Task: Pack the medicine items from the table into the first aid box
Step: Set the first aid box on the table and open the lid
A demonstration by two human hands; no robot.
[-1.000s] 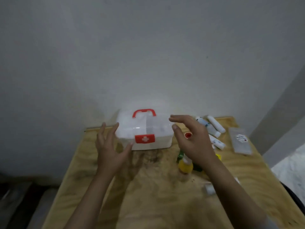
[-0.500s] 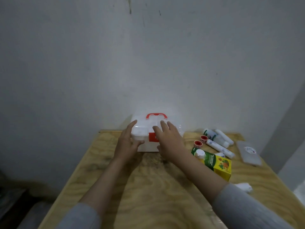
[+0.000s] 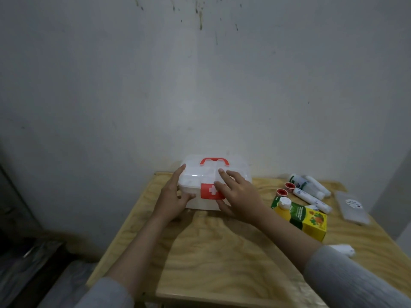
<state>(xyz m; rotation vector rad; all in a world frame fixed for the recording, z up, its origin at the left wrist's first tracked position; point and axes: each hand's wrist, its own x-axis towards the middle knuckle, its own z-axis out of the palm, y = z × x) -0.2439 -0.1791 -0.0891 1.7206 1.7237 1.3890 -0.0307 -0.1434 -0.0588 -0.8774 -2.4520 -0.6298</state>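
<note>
A white first aid box (image 3: 235, 172) with a red handle and a red cross latch stands shut at the table's far edge. My left hand (image 3: 173, 196) grips its left front corner, thumb on the front wall. My right hand (image 3: 238, 194) lies over the lid and latch with fingers spread. To the right lie a green-yellow carton (image 3: 309, 221), a yellow bottle (image 3: 283, 207), two small red-capped jars (image 3: 285, 189) and several white tubes (image 3: 311, 192).
The wooden table (image 3: 222, 252) stands against a grey wall. A clear flat packet (image 3: 352, 207) lies at the far right, and a white wad (image 3: 342, 250) rests beside my right sleeve. Dark floor drops off on the left.
Both hands have closed in from beside the box onto it. The view has tilted upward, so the box sits lower in the frame.
</note>
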